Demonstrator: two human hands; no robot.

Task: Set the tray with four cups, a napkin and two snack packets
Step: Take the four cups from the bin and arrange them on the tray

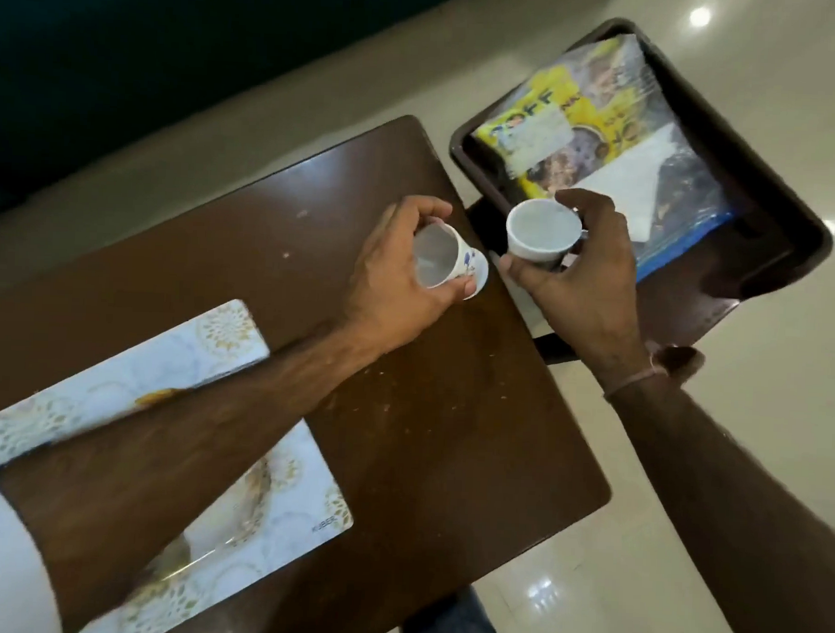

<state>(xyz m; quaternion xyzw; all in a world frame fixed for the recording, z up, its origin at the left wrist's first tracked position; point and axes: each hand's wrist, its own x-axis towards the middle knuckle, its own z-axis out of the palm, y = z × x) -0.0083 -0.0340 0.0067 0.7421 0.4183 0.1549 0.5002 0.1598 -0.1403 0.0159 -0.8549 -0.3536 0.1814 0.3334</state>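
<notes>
We grip a flowered cup (437,262) in our left hand (398,267) above the table (449,413) and a white cup (541,235) in our right hand (589,280) at the near rim of the tray (466,148) — neither is set down. A yellow packet (558,126), a clear packet (684,198) and the napkin (622,181) already lie in the tray — all four cups apparently remain.

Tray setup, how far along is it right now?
Done: a yellow snack packet, a clear snack bag and a white napkin lie in the tray. In hand: the left hand grips a flowered cup, the right hand a white cup, neither set down. Left: no cup shows in the tray yet, so all four remain.
</notes>
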